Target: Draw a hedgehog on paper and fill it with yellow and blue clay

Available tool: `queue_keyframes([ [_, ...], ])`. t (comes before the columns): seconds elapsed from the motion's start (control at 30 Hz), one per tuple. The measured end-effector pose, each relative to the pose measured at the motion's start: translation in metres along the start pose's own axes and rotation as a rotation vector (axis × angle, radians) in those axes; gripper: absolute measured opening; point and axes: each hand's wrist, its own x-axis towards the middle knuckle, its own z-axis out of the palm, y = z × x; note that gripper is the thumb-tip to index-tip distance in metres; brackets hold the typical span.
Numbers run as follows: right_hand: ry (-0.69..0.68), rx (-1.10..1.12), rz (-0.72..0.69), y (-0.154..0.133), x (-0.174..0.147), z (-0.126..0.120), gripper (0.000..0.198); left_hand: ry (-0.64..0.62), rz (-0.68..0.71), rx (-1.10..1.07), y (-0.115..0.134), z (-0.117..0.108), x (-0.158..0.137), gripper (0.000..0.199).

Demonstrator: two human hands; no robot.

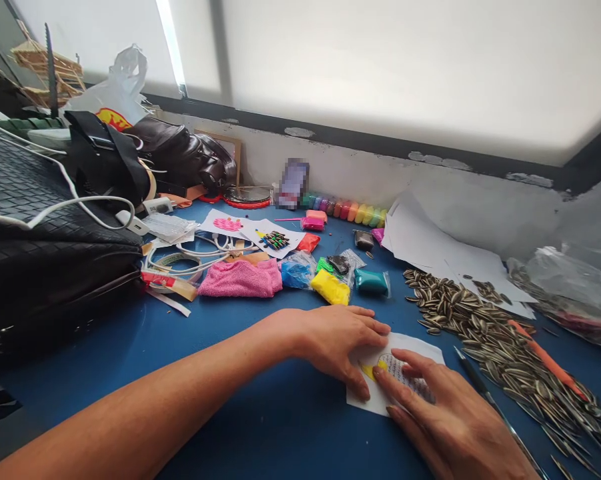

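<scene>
Both hands rest flat on a small white paper card with a yellow patch and a pencilled outline (398, 373), which lies on the blue desk (260, 427) directly beneath them. The left hand (338, 340) has no grip closed on anything: its fingers are spread and press down the card's near-left corner. The right hand (445, 417) is likewise open, its fingertips laid over the drawn shape.

The step in hand seems to be pressing or smoothing material onto the drawing; a following move would likely call for a steady left hand while the right works within the outline.

Just right of the right hand lie a thin metal tool (490, 403) and an orange stick (548, 360), the latter across a long heap of striped sunflower seeds (485, 333), close enough to be scattered by a careless sweep. Beyond the left hand sit small bags of modelling clay, yellow (330, 288), teal (371, 281) and blue (296, 272), and a pink towel (240, 279). Far to the left stands a black woven bag (45, 227).
</scene>
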Motion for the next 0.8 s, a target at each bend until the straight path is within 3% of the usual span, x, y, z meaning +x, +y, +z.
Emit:
queue_keyframes([
  [0.8, 0.004, 0.041, 0.016, 0.0, 0.0004, -0.0037, 0.032, 0.018, 0.037, -0.006, -0.0017, 0.0013, 0.0001, 0.055],
])
